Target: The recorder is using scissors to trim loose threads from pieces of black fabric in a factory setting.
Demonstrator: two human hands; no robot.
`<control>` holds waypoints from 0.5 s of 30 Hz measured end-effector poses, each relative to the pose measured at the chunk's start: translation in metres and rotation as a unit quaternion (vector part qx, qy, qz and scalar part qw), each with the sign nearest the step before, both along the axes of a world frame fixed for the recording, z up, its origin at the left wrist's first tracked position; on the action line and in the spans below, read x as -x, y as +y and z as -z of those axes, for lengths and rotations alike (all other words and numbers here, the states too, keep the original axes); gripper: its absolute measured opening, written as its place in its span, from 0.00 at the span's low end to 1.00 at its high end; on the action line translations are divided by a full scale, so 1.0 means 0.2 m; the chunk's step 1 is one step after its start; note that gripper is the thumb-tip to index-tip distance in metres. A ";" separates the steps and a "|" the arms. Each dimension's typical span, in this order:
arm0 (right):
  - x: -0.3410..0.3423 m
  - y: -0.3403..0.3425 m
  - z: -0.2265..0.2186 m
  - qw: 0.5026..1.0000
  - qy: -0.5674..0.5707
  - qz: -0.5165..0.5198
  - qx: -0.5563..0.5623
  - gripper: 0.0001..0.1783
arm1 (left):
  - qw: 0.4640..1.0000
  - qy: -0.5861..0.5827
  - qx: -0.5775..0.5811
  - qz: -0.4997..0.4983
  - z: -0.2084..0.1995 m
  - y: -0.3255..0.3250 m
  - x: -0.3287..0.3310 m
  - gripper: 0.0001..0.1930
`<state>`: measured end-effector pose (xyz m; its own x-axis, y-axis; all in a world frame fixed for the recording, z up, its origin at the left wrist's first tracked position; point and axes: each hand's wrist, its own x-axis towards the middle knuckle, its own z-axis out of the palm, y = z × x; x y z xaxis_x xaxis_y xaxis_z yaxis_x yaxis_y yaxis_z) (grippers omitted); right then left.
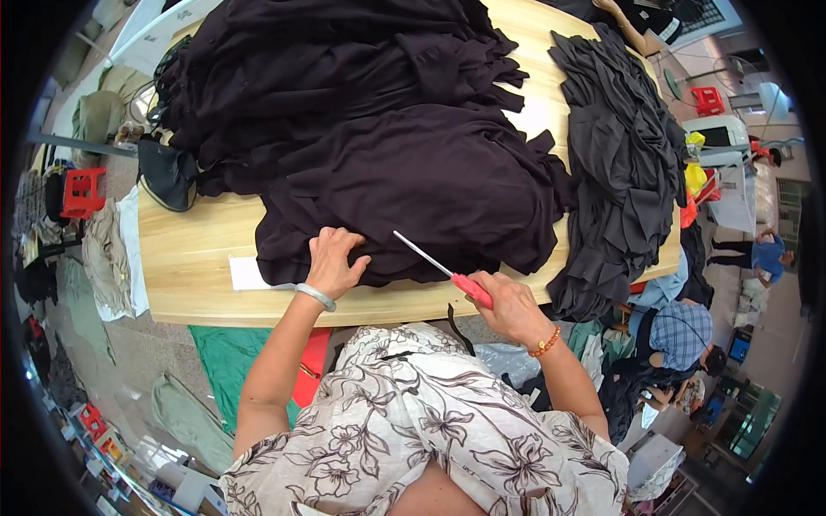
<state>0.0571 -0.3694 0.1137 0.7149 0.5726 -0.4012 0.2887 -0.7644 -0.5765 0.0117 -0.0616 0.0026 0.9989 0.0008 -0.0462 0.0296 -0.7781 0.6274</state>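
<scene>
A heap of black garments (pixel 404 176) covers the middle of the wooden table. My left hand (pixel 333 261) rests on the heap's near edge, its fingers bent and the thumb held apart from them. I cannot see any cloth pinched in it. In my right hand (pixel 514 308) is a red-handled tool (pixel 423 252) with a long, thin metal shaft. The shaft points up and left over the near cloth, and my fingers hide part of the handle. Left of the heap, close to my left wrist, a white paper slip (pixel 249 273) lies on the tabletop.
The pale wooden table (pixel 198 258) has its near edge just before me. A long pile of dark grey garments (pixel 621 172) runs along its right side. A dark bag-like item (pixel 168 175) lies at the left edge. A person's arm (pixel 626 26) reaches in at the far right.
</scene>
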 end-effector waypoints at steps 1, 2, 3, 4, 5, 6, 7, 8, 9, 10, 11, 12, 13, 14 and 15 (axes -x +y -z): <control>0.00 -0.01 0.01 1.000 0.001 -0.005 -0.003 0.13 | 0.999 0.040 0.004 0.006 -0.01 0.00 0.00 0.14; 0.01 -0.01 0.01 1.000 -0.008 -0.014 -0.006 0.14 | 0.999 0.042 0.001 0.001 -0.01 -0.01 0.01 0.14; 0.01 -0.02 0.03 1.000 -0.018 -0.024 -0.010 0.14 | 0.999 0.038 -0.006 -0.002 -0.01 -0.02 0.01 0.14; 0.00 -0.03 0.04 0.999 -0.016 -0.030 -0.013 0.14 | 0.999 0.035 -0.013 -0.005 -0.01 -0.03 0.02 0.15; 0.00 -0.04 0.05 0.999 -0.021 -0.037 -0.022 0.15 | 0.999 0.037 -0.016 -0.012 -0.02 -0.04 0.02 0.15; -0.01 -0.05 0.06 0.998 -0.026 -0.043 -0.030 0.15 | 1.000 0.018 0.003 -0.017 -0.02 -0.05 0.03 0.15; -0.02 -0.05 0.06 0.998 -0.024 -0.050 -0.033 0.15 | 0.999 0.000 0.022 -0.023 -0.02 -0.06 0.03 0.16; -0.04 -0.06 0.06 0.998 -0.022 -0.059 -0.025 0.15 | 0.999 -0.019 0.040 -0.029 -0.02 -0.07 0.04 0.16; -0.05 -0.06 0.06 0.997 -0.020 -0.068 -0.018 0.15 | 0.999 -0.026 0.025 -0.024 -0.03 -0.08 0.05 0.15; -0.06 -0.06 0.06 0.997 -0.019 -0.075 -0.020 0.15 | 0.999 -0.025 0.023 -0.031 -0.02 -0.07 0.05 0.15; -0.07 -0.07 0.06 0.996 -0.021 -0.078 -0.023 0.15 | 0.998 -0.056 0.012 -0.014 -0.01 -0.06 0.06 0.15; -0.07 -0.07 0.06 0.996 -0.024 -0.082 -0.027 0.14 | 0.996 -0.087 0.000 0.004 0.00 -0.05 0.05 0.15; -0.07 -0.07 0.07 0.996 -0.021 -0.087 -0.028 0.14 | 0.996 -0.091 0.015 0.014 -0.03 -0.05 0.04 0.13; -0.08 -0.08 0.09 0.995 -0.022 -0.093 -0.024 0.14 | 0.996 -0.083 0.034 0.016 -0.04 -0.05 0.03 0.12; -0.08 -0.09 0.10 0.995 -0.023 -0.099 -0.020 0.14 | 0.996 -0.076 0.052 0.018 -0.04 -0.04 0.03 0.12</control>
<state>0.0737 -0.3870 0.0939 0.6040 0.7189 -0.3440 0.4578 -0.6663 -0.5886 0.0057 -0.0692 0.0113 0.9938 -0.0313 0.1071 -0.0977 -0.7070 0.7005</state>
